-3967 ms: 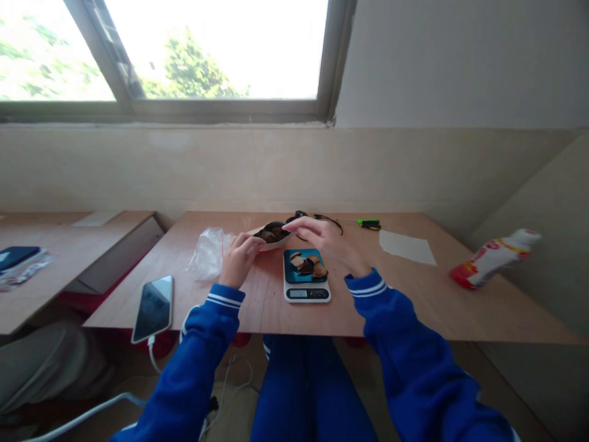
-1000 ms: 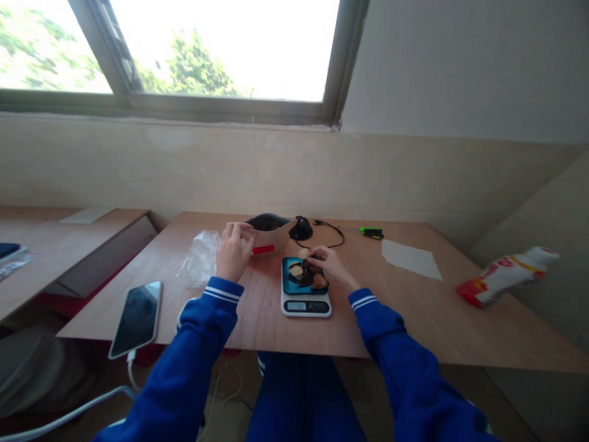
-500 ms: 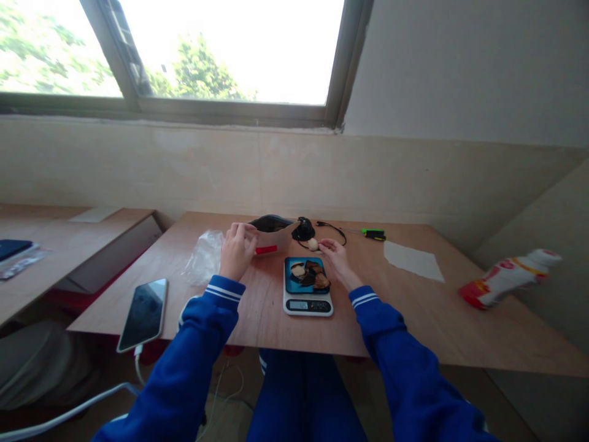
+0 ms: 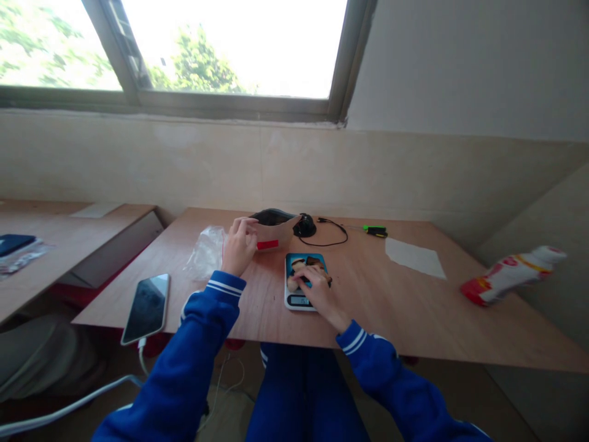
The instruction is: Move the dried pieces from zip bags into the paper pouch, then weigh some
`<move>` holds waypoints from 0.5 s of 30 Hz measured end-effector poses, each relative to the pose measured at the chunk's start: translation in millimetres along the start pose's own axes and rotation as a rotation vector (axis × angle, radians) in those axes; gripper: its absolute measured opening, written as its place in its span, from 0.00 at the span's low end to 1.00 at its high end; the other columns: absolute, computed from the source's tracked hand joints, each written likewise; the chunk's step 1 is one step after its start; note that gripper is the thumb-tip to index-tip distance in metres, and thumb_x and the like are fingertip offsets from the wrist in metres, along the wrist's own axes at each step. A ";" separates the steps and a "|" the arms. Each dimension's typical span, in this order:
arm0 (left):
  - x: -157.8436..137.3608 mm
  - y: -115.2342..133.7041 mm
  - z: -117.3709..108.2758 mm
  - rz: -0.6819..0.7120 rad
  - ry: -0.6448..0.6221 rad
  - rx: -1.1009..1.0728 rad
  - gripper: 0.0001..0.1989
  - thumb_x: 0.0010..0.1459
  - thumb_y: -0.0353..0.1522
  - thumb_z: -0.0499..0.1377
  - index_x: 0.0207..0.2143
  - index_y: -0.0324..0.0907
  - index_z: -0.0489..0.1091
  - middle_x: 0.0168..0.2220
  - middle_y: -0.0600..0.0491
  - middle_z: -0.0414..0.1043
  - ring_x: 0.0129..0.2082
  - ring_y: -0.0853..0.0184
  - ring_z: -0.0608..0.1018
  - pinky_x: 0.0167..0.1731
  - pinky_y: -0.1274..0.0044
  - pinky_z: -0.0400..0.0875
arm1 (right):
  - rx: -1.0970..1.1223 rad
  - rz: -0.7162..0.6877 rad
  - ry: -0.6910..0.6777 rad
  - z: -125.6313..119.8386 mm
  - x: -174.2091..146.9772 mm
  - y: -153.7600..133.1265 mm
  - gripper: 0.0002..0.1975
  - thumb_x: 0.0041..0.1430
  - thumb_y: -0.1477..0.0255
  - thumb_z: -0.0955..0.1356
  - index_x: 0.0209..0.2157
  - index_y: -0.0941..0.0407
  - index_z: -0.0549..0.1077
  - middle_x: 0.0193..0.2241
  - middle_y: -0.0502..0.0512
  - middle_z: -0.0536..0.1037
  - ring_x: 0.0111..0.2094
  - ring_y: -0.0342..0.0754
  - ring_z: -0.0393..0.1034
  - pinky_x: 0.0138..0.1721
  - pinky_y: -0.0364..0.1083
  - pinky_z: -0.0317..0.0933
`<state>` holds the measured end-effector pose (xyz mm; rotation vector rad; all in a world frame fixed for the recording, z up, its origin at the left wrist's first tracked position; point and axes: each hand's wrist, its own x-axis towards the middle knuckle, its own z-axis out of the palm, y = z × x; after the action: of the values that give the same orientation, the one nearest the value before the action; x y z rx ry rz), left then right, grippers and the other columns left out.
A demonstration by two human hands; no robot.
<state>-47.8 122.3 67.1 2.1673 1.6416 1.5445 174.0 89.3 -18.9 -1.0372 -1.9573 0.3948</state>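
The fingers of my left hand (image 4: 239, 248) pinch the left rim of a paper bag (image 4: 283, 234) with a dark, gaping mouth and a red label. In front of the bag lies a small white kitchen scale (image 4: 289, 301) with a blue weighing plate (image 4: 291, 260). Brown and pale dried pieces (image 4: 315, 262) rest on the plate, partly covered by my right hand (image 4: 318, 288). At the plate's left front, my right fingertips are closed on a pale round piece (image 4: 292, 284). The digits on the display are too small to read surely.
Left of the bag is a crumpled clear plastic bag (image 4: 205, 250), with a cabled phone (image 4: 146, 308) at the table edge. Behind sit a black round device (image 4: 305, 226) and its cable. Rightward are a screwdriver (image 4: 375, 231), white paper (image 4: 414, 257) and a tilted bottle (image 4: 510, 276).
My right hand has moved left and toward me, bringing the pale round piece from beside the bag down to the scale's plate. My left hand stays at the bag's rim.
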 end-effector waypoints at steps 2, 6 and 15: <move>-1.0 0.9 -0.6 0.024 0.004 0.008 0.17 0.57 0.25 0.50 0.48 0.43 0.65 0.49 0.47 0.65 0.45 0.64 0.73 0.39 0.72 0.72 | -0.104 0.010 0.031 1.8 0.4 4.9 0.07 0.60 0.74 0.64 0.29 0.54 0.72 0.34 0.54 0.77 0.39 0.52 0.67 0.43 0.52 0.58; -0.4 2.2 0.9 0.081 0.025 0.006 0.21 0.58 0.25 0.49 0.54 0.43 0.62 0.57 0.46 0.61 0.55 0.61 0.67 0.47 0.69 0.70 | -0.225 0.045 0.033 1.2 6.2 6.3 0.06 0.60 0.74 0.64 0.31 0.54 0.72 0.34 0.53 0.78 0.39 0.53 0.66 0.43 0.52 0.54; -4.6 -10.1 5.2 0.097 -0.028 0.096 0.31 0.57 0.23 0.49 0.62 0.47 0.50 0.66 0.45 0.45 0.64 0.57 0.57 0.59 0.59 0.58 | -0.119 0.140 0.264 -42.7 -16.6 7.5 0.07 0.61 0.72 0.62 0.35 0.55 0.72 0.38 0.56 0.75 0.43 0.52 0.67 0.47 0.52 0.56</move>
<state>-51.3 126.1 56.0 2.3387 1.6594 1.4800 217.1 76.0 -7.8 -1.2414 -1.6941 0.2061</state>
